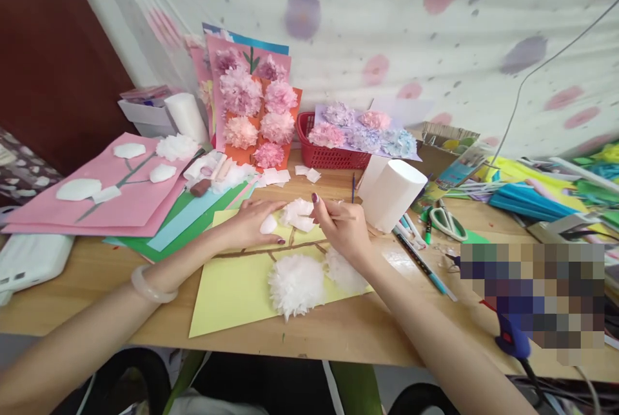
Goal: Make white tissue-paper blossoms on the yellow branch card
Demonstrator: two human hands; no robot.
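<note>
A yellow sheet (232,299) lies on the table before me, with a brown branch line (251,252) across it. Two fluffy white paper flowers (296,286) sit along its lower side, the right one partly behind my wrist. My left hand (246,225) rests on the sheet's upper part, thumb and fingers apart around a small white oval piece (268,224). Just right of it is a ruffled white tissue piece (296,212). My right hand (344,225) is closed above the sheet, thumb uppermost, beside that tissue; what its fingers hold is hidden.
Pink sheets (39,209) with white shapes lie left. Flower-covered cards (258,106) lean behind, beside a red basket (333,158). A white paper roll (396,196), pens (420,263), scissors (447,221) and a partly blurred-out blue glue gun (510,331) are on the right.
</note>
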